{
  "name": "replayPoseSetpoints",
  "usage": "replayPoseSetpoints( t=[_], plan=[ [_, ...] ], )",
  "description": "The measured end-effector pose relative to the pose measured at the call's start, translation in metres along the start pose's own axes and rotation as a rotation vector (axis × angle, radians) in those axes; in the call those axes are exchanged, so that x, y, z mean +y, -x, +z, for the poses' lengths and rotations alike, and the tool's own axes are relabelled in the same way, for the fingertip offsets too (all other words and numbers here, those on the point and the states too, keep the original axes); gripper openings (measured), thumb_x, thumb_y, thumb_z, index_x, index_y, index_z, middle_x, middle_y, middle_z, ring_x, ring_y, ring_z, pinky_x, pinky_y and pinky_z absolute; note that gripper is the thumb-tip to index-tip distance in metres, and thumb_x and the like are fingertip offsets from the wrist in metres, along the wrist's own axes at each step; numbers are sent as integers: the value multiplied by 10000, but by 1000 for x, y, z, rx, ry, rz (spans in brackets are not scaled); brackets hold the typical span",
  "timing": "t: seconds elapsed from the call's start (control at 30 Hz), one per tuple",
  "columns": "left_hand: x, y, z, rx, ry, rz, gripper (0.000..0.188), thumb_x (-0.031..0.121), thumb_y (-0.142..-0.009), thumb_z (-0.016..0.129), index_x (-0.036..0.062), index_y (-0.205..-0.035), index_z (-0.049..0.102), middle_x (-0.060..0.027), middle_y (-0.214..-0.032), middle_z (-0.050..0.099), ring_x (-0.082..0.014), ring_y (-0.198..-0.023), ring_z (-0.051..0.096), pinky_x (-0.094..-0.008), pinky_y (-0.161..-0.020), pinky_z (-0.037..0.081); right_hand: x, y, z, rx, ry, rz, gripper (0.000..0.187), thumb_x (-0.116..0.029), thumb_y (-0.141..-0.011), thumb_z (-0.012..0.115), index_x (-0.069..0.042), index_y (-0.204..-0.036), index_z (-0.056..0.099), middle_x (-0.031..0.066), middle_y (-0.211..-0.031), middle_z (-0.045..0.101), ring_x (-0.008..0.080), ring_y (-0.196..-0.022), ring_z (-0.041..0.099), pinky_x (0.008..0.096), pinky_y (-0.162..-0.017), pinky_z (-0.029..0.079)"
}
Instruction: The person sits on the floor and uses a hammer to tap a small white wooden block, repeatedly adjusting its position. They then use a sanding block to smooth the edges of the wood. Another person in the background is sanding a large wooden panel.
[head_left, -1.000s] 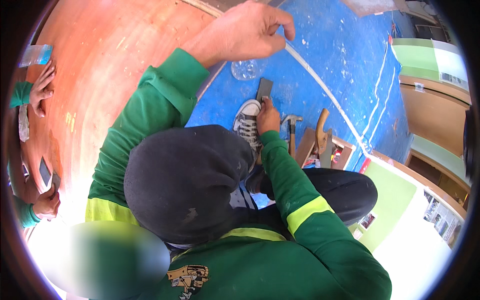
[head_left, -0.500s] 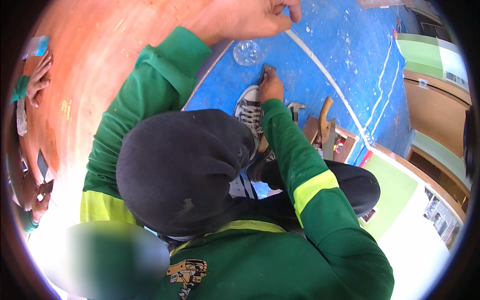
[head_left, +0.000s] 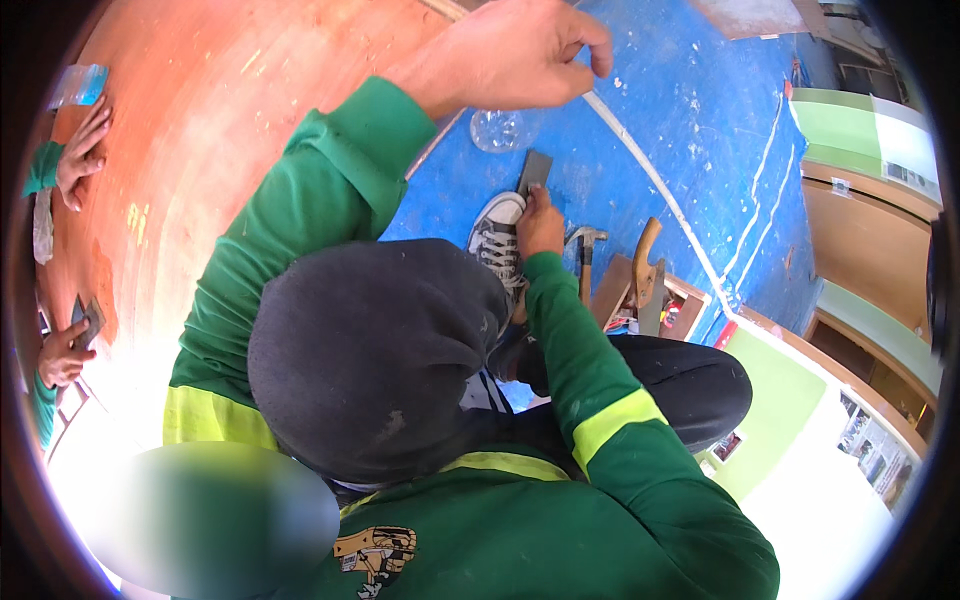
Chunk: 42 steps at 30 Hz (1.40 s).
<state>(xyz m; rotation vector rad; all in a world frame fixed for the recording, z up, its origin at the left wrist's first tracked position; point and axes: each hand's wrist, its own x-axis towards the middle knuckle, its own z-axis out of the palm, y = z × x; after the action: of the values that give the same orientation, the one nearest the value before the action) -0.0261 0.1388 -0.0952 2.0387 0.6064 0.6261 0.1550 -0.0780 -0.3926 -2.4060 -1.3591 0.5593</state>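
Note:
My left hand (head_left: 505, 52) is raised in front of the camera, its green sleeve running up from the lower left. Its fingertips are pinched together and nothing shows between them. My right hand (head_left: 541, 224) is low by the toe of a grey sneaker (head_left: 497, 238) on the blue floor. It grips the near end of a flat grey rectangular piece (head_left: 534, 170), which lies on the floor pointing away from me. A dark hood (head_left: 370, 350) fills the middle of the view and hides what lies below it.
A claw hammer (head_left: 584, 242) lies right of the sneaker, beside a wooden box (head_left: 690, 300) holding a saw with a wooden handle (head_left: 646, 262). A clear plastic item (head_left: 497, 130) sits on the floor. Other people's hands (head_left: 82, 150) rest on an orange board (head_left: 200, 150) at left.
My left hand lifted toward the top edge, then came back down a little. My right hand stayed on the grey piece by the sneaker.

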Motion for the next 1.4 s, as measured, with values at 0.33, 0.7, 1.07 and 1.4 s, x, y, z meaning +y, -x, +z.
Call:
replayPoseSetpoints(
  t=[0.33, 0.7, 1.07, 1.4],
  plan=[
    [-15, -1, 8, 43, -37, 114, 185, 120, -846, 651, 42, -983, 748, -181, -661, 653, -321, -595, 656, -450, -599, 519, 1, 4, -2, -8, 10, -26, 287, -221, -1061, 542, -72, -1267, 675, 321, -973, 718, 537, -915, 683, 620, -793, 531],
    [-13, 1, 7, 41, -88, 122, 206, 117, -843, 636, 29, -991, 750, -185, -684, 674, -333, -608, 669, -444, -602, 528, -3, 0, 0, -6, 26, -28, 302, -229, -1071, 509, -81, -1276, 673, 316, -994, 724, 538, -944, 685, 625, -839, 529],
    [-14, 1, 11, 52, -95, 94, 224, 134, -831, 638, 56, -997, 765, -205, -759, 706, -375, -713, 715, -474, -674, 564, -7, -9, -6, -15, -3, -21, 285, -219, -1075, 497, -100, -1261, 677, 327, -958, 710, 547, -915, 678, 627, -802, 526],
    [-19, -1, 10, 54, -105, 96, 224, 133, -828, 640, 54, -994, 766, -204, -741, 700, -369, -696, 712, -473, -667, 561, -8, -8, -4, -33, 13, 24, 316, -244, -1073, 509, -85, -1278, 690, 328, -1030, 718, 543, -974, 680, 626, -848, 527]
  ],
)
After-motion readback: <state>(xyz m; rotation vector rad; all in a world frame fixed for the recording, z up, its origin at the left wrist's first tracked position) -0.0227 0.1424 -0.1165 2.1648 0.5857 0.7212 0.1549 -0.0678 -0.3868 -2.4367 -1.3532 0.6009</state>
